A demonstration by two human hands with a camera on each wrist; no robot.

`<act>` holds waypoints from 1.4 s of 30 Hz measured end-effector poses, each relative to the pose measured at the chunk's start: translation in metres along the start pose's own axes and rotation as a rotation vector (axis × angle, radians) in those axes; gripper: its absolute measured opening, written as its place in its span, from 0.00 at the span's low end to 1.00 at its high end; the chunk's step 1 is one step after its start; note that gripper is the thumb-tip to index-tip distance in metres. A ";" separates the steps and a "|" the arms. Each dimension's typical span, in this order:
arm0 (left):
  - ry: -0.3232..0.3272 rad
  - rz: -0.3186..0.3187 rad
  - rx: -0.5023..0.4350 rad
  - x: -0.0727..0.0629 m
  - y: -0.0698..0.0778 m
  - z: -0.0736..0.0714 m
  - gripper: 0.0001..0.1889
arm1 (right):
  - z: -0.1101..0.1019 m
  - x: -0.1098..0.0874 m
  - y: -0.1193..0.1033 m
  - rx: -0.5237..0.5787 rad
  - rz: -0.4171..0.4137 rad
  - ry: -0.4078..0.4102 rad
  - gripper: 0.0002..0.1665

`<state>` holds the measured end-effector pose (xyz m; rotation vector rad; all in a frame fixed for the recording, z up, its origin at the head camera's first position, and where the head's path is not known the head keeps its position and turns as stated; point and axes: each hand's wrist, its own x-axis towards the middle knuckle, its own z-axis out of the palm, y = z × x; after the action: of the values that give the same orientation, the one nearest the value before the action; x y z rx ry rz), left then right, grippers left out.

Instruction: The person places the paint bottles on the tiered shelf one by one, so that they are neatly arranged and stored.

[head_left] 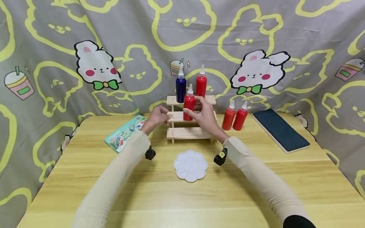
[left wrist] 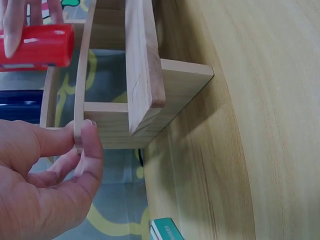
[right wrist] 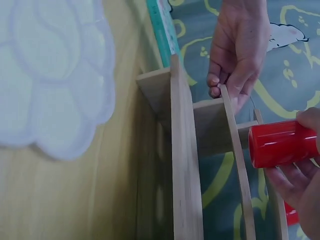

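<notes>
We see the right hand (head_left: 204, 113) gripping a red bottle (head_left: 188, 106) between thumb and fingers, nozzle up, over the middle shelf (head_left: 176, 116) of a small wooden stand (head_left: 189, 132). The left hand (head_left: 157, 118) pinches the left end of that same shelf. In both wrist views the base of the bottle looks just clear of the wood, though at these angles we cannot be sure that no edge touches.

Our main worry is the shelf's narrow depth: if the base came down partly over the front edge, the bottle could tip forward on release and drop towards the white palette (head_left: 190, 165) on the surface (head_left: 185, 209). A second risk sits behind it. The blue bottle (head_left: 181, 88) and the rear red bottle (head_left: 201, 84) stand on the top shelf (head_left: 172, 100), close to the held one, so a knuckle or nozzle pushed too far back might knock either over.

The stand seems light to us; should the left hand lift or pull while the right presses down, the whole thing could rock and unsettle both upper bottles. Lastly, two more red bottles (head_left: 234, 119) stand on the surface just right of the stand, where a careless withdrawal of the right forearm could clip them
</notes>
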<state>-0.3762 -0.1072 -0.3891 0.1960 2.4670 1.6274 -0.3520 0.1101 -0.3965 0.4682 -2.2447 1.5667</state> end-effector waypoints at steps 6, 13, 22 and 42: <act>0.012 -0.002 0.013 0.001 -0.004 0.006 0.17 | 0.014 0.000 0.006 -0.013 0.042 0.001 0.30; 0.018 0.007 0.024 0.002 -0.002 0.010 0.17 | 0.018 0.006 0.007 0.015 0.087 0.014 0.31; -0.008 0.002 0.002 0.004 0.005 0.010 0.18 | 0.013 0.009 0.009 0.048 0.092 0.041 0.33; -0.066 -0.001 0.033 0.009 0.001 -0.006 0.13 | 0.000 0.012 0.002 0.081 0.186 -0.206 0.34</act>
<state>-0.3864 -0.1108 -0.3867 0.2489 2.4455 1.5554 -0.3629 0.1098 -0.3924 0.4737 -2.4457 1.7806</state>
